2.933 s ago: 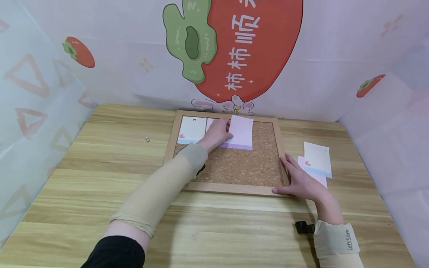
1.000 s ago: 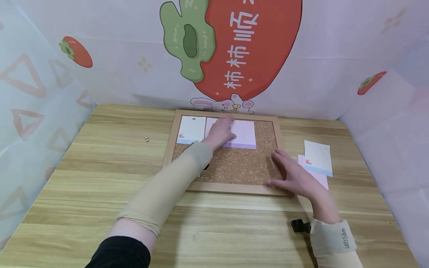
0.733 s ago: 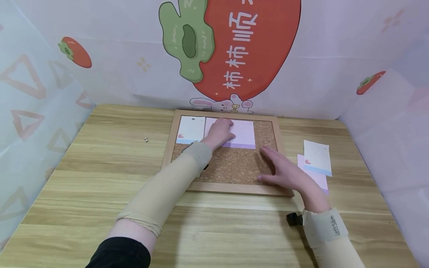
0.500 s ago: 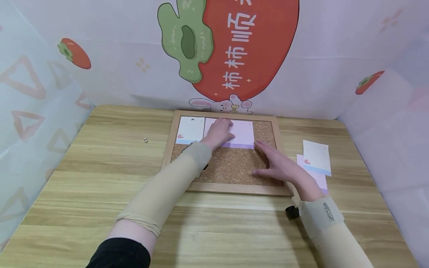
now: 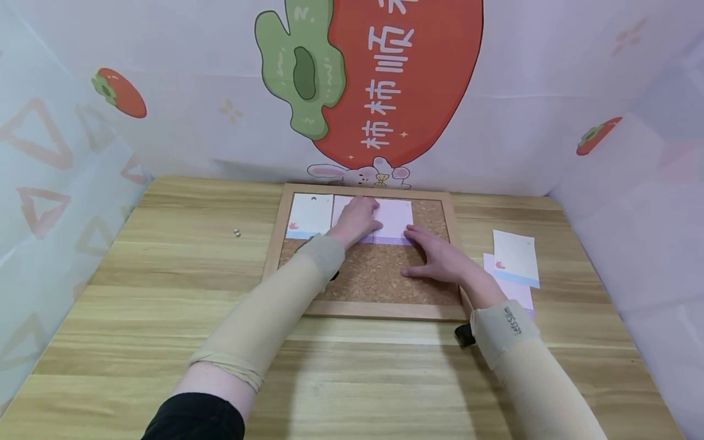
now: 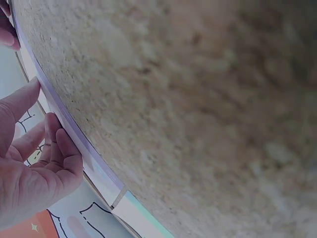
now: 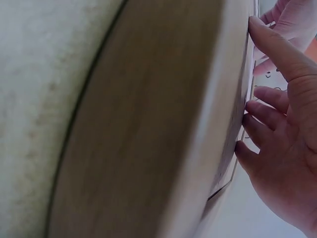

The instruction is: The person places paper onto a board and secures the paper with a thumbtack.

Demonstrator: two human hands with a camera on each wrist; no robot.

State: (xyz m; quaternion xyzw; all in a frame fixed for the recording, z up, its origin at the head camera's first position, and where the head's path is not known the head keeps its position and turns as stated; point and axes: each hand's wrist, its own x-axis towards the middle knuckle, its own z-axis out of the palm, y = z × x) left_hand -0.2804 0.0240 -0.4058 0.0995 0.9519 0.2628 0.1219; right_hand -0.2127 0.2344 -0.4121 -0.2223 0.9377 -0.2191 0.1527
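A wood-framed cork board (image 5: 374,278) lies on the table. Along its top edge sit a white card (image 5: 309,217) with a blue strip, a lilac card (image 5: 339,208) partly under my left hand, and another lilac card (image 5: 393,217) to the right. My left hand (image 5: 356,221) rests where the lilac cards meet, thumb and forefinger stretched onto the right one; in the left wrist view the other fingers (image 6: 67,148) bend loosely. My right hand (image 5: 440,260) is over the cork, fingers spread, fingertips at the right lilac card's lower right corner.
Right of the board, a white card (image 5: 516,256) overlaps a lilac card (image 5: 519,293) on the table (image 5: 374,379). A tiny shiny piece (image 5: 237,233) lies to the left. A printed backdrop (image 5: 198,128) stands behind the table.
The right lilac card, earlier raised and tilted in my left hand, now lies flat in the row. My right hand left the frame's corner and moved left and up to that card.
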